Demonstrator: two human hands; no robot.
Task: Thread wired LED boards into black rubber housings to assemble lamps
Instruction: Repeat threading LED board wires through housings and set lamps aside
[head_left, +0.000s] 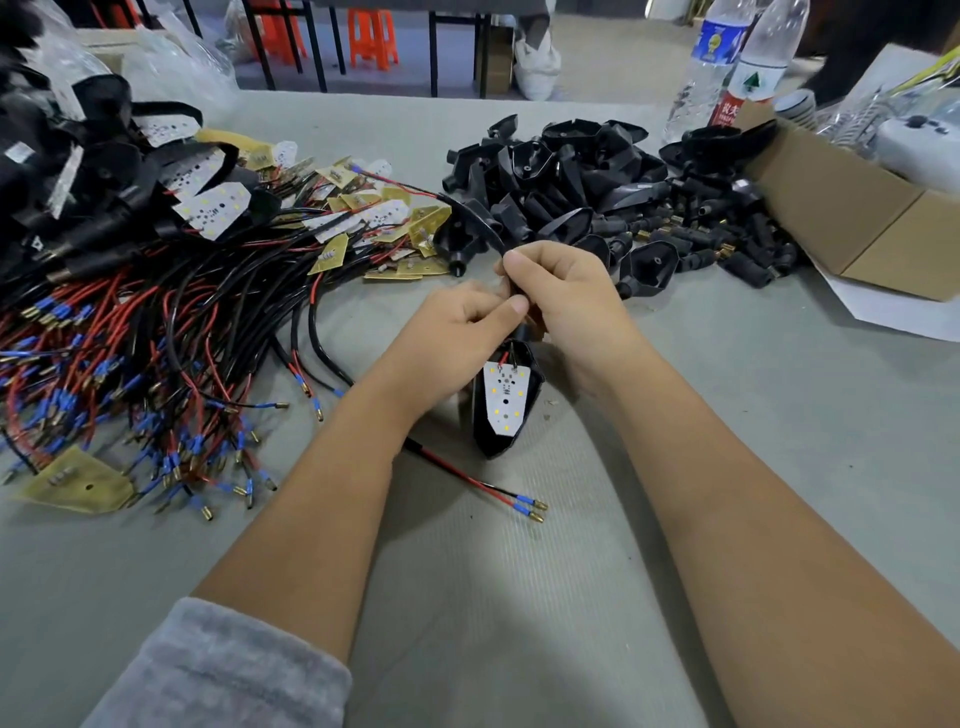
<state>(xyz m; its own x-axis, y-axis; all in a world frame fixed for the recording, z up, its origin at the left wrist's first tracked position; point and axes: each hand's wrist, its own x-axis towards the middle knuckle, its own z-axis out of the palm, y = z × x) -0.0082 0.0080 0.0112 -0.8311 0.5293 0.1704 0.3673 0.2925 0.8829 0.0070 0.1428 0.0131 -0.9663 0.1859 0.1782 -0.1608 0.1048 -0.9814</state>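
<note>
**Both hands pinch the cable above a housing with its LED board seated**

Head view: near the middle of the grey tabletop (675, 415), the left hand (457, 332) and the right hand (566, 291) meet, fingers curled and pinching a black cable (511, 283) between thumbs and forefingers. Just below them hangs a black rubber housing (506, 410), its narrow end up toward the hands, its wide end low and close to the cloth. A white LED board (506, 397) lies inside it, LEDs facing the camera, with a red and a black lead at its upper end. From under the left wrist a red-and-black wire pair (467, 478) runs toward the near edge and ends in blue-sleeved brass terminals (532, 509).

Toward the left edge lies a tangle of wired LED boards (171, 338), with finished lamps (104, 176) heaped at the far left corner. Toward the far edge sits a pile of empty housings (597, 208). At the far right corner stand a cardboard box (852, 218) and two plastic bottles (727, 67).
</note>
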